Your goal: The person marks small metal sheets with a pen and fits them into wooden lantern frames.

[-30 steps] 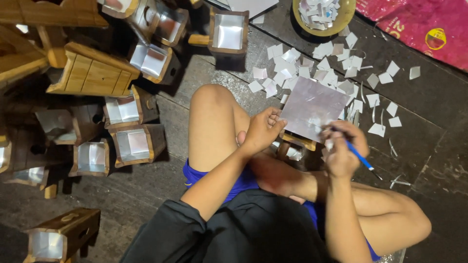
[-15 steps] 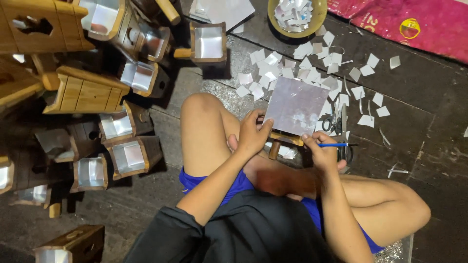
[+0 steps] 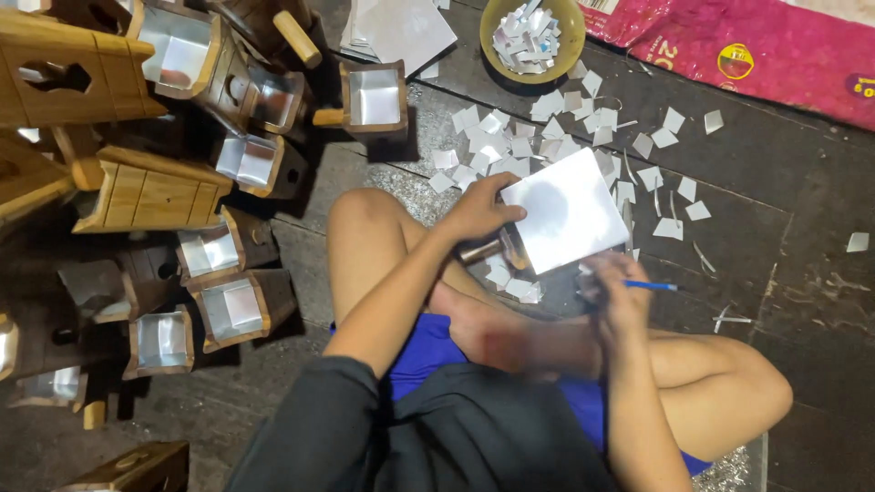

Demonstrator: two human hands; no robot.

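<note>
Left hand (image 3: 478, 211) pinches white sheet (image 3: 565, 219) at its nine-o'clock edge, above crossed legs. Right hand (image 3: 620, 292) grips blue pen (image 3: 652, 286). Sheet looks light, thin, bendy; best held by edge.

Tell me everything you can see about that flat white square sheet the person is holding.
The white sheet is a flat, roughly square piece, pale and slightly glossy, perhaps foil-faced card. It is tilted, one corner pointing away from the person, held above the dark floor near the crossed legs. The left hand grips its left edge; the right hand, holding a blue pen, sits by its lower corner. Small white cut squares lie scattered beyond it.
</note>
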